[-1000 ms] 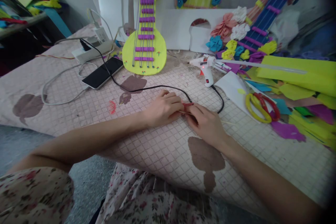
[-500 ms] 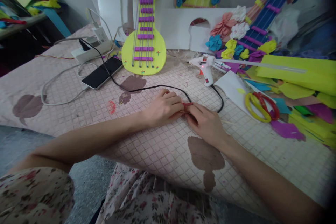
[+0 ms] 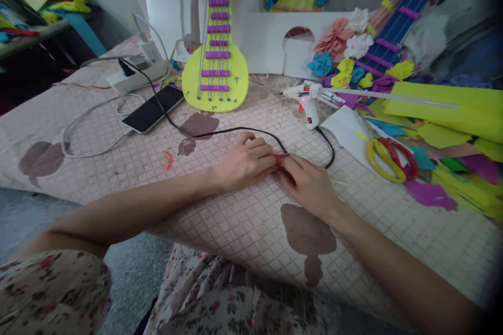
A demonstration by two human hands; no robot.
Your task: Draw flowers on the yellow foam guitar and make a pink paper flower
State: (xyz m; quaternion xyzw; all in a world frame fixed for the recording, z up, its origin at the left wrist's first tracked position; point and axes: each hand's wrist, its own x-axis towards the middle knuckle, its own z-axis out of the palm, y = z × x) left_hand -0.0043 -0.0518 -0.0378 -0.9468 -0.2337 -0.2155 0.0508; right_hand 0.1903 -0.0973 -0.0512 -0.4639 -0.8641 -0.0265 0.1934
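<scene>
My left hand and my right hand meet low over the table, fingertips almost touching. Both are closed on a small red strip, which shows only as a sliver between them; its full shape is hidden by the fingers. A thin pale stick pokes out past the right hand, and I cannot tell whether that hand grips it. Just beyond the fingers runs a black cord. It leads to a white glue gun with a lit red light, resting farther back with a long glue stick in it.
A yellow paper guitar with purple bars leans at the back. On the right lie red-and-yellow scissors among yellow sheets and coloured scraps. To the left are a phone, cables and a power strip. A flower-trimmed blue guitar stands behind.
</scene>
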